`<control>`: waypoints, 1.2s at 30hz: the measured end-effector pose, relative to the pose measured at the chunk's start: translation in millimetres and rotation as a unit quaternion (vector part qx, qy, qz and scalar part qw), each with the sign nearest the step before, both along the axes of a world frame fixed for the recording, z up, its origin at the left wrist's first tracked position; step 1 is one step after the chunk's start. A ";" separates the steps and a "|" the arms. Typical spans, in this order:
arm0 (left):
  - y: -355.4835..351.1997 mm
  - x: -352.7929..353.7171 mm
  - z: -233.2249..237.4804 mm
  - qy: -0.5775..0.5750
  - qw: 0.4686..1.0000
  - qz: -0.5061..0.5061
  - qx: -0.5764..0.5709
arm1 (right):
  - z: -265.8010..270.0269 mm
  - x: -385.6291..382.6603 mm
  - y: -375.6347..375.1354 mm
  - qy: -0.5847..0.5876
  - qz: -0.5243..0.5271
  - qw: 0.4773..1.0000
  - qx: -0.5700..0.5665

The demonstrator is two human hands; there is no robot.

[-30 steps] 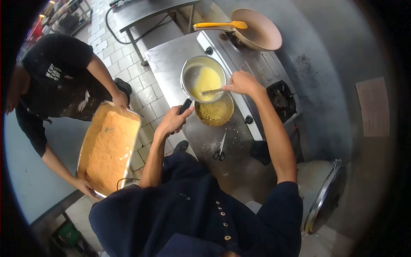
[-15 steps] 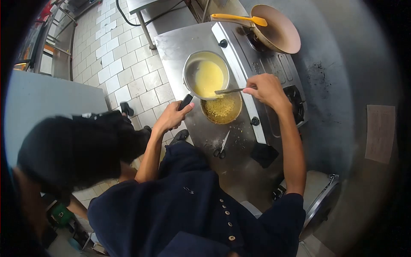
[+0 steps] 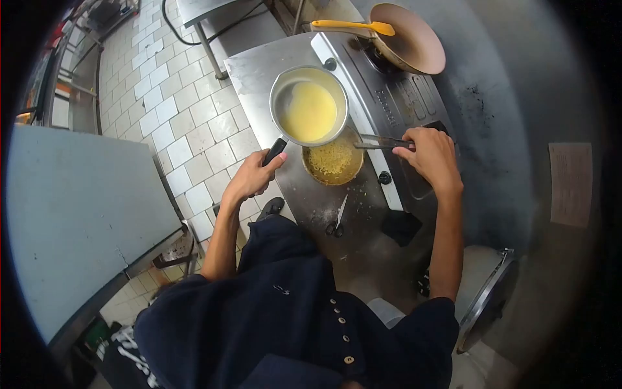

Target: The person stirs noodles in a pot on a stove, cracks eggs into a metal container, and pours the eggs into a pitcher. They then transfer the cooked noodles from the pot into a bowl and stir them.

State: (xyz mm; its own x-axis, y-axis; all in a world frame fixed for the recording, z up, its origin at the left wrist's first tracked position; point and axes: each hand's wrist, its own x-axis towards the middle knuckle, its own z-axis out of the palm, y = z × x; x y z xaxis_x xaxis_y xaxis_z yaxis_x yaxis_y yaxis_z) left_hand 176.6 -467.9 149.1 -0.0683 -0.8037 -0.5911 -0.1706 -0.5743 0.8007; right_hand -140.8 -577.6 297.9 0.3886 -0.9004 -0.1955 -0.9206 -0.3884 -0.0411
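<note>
My left hand [image 3: 253, 176] is wrapped round the black handle of a metal saucepan [image 3: 280, 97] that holds a yellow liquid [image 3: 312, 111]. The pan hangs over the back edge of a round bowl [image 3: 332, 179] with bits of yellow food [image 3: 332, 162] in it. Metal tongs [image 3: 382, 142] are gripped in my right hand [image 3: 427, 155], their tips just right of the saucepan, above the bowl's right side. Scissors [image 3: 336, 227] lie on the steel table in front of the bowl.
Right of the bowl stands a gas stove [image 3: 389, 97], bearing a large pan [image 3: 414, 45] with an orange spatula [image 3: 353, 26]. A black cloth [image 3: 400, 227] lies near the stove's front corner. A pale panel [image 3: 91, 214] stands at the left.
The tongs and my right hand have moved right, away from the saucepan's rim, and the tongs' arms now show apart. The person in black at the left has left that spot.
</note>
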 end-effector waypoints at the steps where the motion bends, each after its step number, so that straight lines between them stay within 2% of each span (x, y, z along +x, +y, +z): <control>1: 0.0 -0.8 4.4 0.010 1.000 0.001 -0.001 | -1.8 -3.0 4.7 -0.005 -0.019 1.000 -0.005; 3: -0.3 -3.7 6.7 0.038 0.999 -0.010 -0.002 | -15.3 -13.6 19.0 -0.015 -0.065 0.998 -0.016; 5: -4.8 -9.4 2.6 0.073 0.997 -0.035 -0.004 | -38.6 -31.3 44.0 -0.108 -0.134 0.985 -0.030; 7: -12.0 -25.0 7.9 0.093 0.994 -0.053 0.007 | -61.4 -47.7 80.6 -0.198 -0.210 0.955 -0.061; 11: -31.2 -68.2 9.3 0.146 0.982 -0.115 0.020 | -109.2 -68.4 180.7 -0.269 -0.358 0.887 -0.114; 13: -41.7 -95.0 14.1 0.137 0.978 -0.155 -0.006 | -138.7 -69.2 238.3 -0.336 -0.451 0.821 -0.100; 19: -83.7 -195.0 -12.5 0.171 0.961 -0.216 -0.030 | -184.2 -24.9 382.9 -0.399 -0.610 0.661 -0.179; 23: -111.4 -267.6 -37.1 0.194 0.944 -0.258 -0.070 | -188.8 4.7 430.9 -0.386 -0.663 0.613 -0.187; 26: -129.7 -314.8 -49.5 0.217 0.938 -0.268 -0.048 | -204.7 18.6 449.8 -0.401 -0.685 0.571 -0.211; 28: -134.4 -336.8 -51.1 0.213 0.935 -0.279 -0.040 | -196.9 27.1 451.1 -0.398 -0.701 0.555 -0.207; 33: -132.2 -367.8 -56.2 0.218 0.931 -0.292 -0.029 | -199.5 33.4 459.0 -0.402 -0.696 0.549 -0.229; 36: -136.3 -379.9 -59.2 0.236 0.929 -0.285 0.003 | -200.6 29.5 462.2 -0.398 -0.684 0.566 -0.232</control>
